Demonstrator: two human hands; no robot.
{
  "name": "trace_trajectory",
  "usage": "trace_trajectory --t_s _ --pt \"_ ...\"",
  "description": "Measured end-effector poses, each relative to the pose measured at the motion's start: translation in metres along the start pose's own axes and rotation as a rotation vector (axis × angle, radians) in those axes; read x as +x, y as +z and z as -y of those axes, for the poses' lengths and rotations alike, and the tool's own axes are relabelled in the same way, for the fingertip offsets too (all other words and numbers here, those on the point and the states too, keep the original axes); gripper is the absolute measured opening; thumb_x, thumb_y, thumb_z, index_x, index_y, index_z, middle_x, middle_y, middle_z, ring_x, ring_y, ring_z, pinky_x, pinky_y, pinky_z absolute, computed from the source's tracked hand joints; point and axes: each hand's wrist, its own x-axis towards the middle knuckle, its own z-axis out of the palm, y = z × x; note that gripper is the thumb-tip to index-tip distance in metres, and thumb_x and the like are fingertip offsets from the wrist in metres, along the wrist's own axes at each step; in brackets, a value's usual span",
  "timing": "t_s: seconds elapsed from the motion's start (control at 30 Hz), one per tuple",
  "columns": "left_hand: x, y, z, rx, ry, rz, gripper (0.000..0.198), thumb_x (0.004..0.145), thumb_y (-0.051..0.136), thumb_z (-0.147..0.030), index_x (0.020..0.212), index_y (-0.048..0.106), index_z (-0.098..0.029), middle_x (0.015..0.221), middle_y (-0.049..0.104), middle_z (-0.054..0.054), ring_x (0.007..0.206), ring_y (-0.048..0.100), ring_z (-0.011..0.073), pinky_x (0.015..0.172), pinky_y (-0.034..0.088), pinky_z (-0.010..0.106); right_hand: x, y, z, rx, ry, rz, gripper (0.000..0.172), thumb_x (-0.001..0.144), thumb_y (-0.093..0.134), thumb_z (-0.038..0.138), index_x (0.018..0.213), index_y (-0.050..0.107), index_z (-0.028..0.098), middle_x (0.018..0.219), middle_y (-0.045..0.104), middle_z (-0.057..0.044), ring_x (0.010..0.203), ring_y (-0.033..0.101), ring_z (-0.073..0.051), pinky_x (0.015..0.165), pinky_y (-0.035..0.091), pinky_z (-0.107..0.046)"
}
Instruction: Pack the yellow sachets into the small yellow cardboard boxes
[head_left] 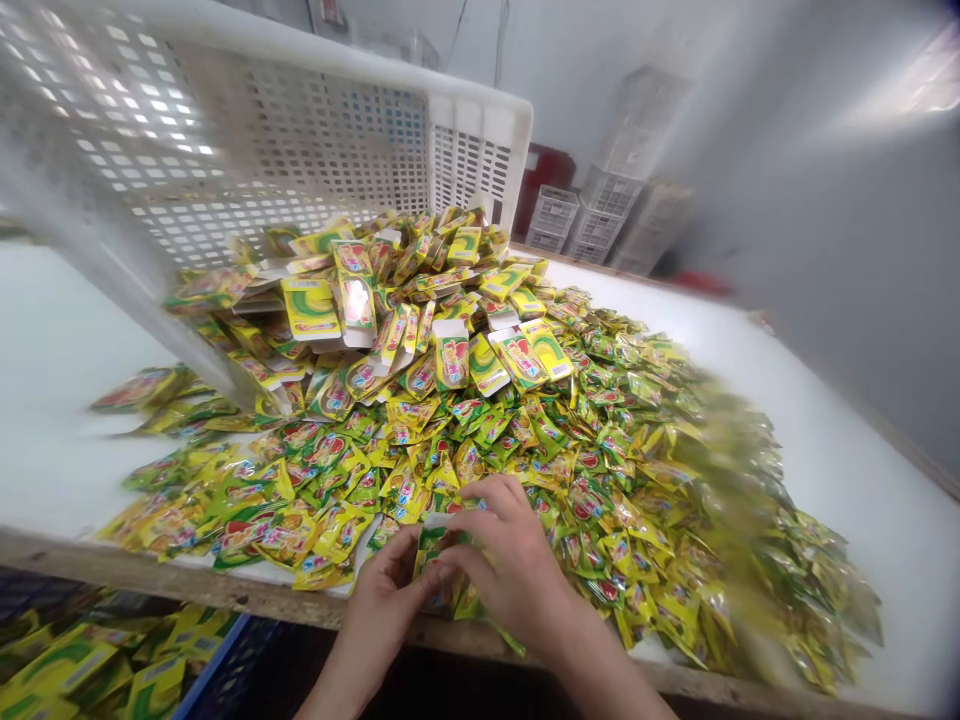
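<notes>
At the table's near edge my left hand (386, 585) is closed on a small green and yellow candy box (430, 548), thumb across its front. A white flap stands up at the top of the box. My right hand (514, 560) is curled over the same box from the right, fingers bent at its top and thumb near my left thumb. Green sachets (471, 604) show under the right hand; whether its palm grips any is hidden. Beyond both hands spreads a heap of shiny green and yellow sachets (420, 480).
A white perforated crate (480, 110) lies tipped at the back left, spilling flat-sided small boxes (309, 308) onto the white table (60, 320). Below the table edge at left, a blue-rimmed bin (214, 665) holds yellow boxes. Stacked crates (600, 210) stand by the far wall.
</notes>
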Motion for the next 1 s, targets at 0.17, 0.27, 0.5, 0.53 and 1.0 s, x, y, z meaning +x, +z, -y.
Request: trace_trajectory --t_s 0.17,0.27,0.5,0.53,1.0 --pt "-0.001 -0.003 0.001 0.04 -0.05 0.014 0.038 0.072 0.078 -0.027 0.108 0.069 -0.021 0.106 0.073 0.005 0.101 0.065 0.0248 0.086 0.05 0.03 -0.011 0.014 -0.004 0.096 0.015 0.104 0.004 0.08 0.074 0.02 0.08 0.07 0.022 0.109 0.062 -0.005 0.103 0.051 -0.023 0.09 0.044 -0.04" --pt "-0.004 -0.005 0.003 0.046 -0.067 -0.009 0.039 0.075 0.075 -0.032 0.112 0.069 -0.022 0.111 0.073 0.006 0.105 0.064 0.0259 0.09 0.05 0.033 -0.019 0.021 -0.009 0.303 0.163 -0.082 0.006 0.084 0.068 0.018 0.087 0.069 0.023 0.103 0.063 -0.005 0.099 0.056 -0.021 0.087 0.047 -0.037" --pt "-0.008 -0.014 -0.013 -0.058 -0.175 -0.007 0.027 0.084 0.067 -0.037 0.102 0.075 -0.019 0.105 0.072 0.007 0.108 0.06 0.0244 0.098 0.043 0.034 -0.034 0.022 -0.018 1.197 0.676 -0.065 0.027 0.079 0.073 0.036 0.094 0.056 0.022 0.075 0.056 0.003 0.047 0.048 -0.008 0.039 0.04 -0.019" --pt "-0.008 -0.015 -0.018 -0.028 -0.176 0.012 0.023 0.083 0.068 -0.035 0.097 0.076 -0.018 0.099 0.072 0.006 0.103 0.06 0.0233 0.094 0.044 0.032 -0.035 0.021 -0.017 1.247 0.67 -0.048 0.027 0.08 0.072 0.036 0.096 0.056 0.022 0.079 0.058 0.002 0.051 0.052 -0.009 0.043 0.045 -0.021" --pt "-0.005 -0.026 -0.018 0.088 -0.09 -0.001 0.028 0.079 0.073 -0.032 0.105 0.074 -0.022 0.11 0.073 0.006 0.105 0.063 0.0233 0.093 0.048 0.031 -0.018 0.028 -0.001 0.661 0.374 -0.049 0.018 0.084 0.065 0.027 0.098 0.077 0.024 0.084 0.067 -0.005 0.07 0.06 -0.017 0.063 0.05 -0.028"
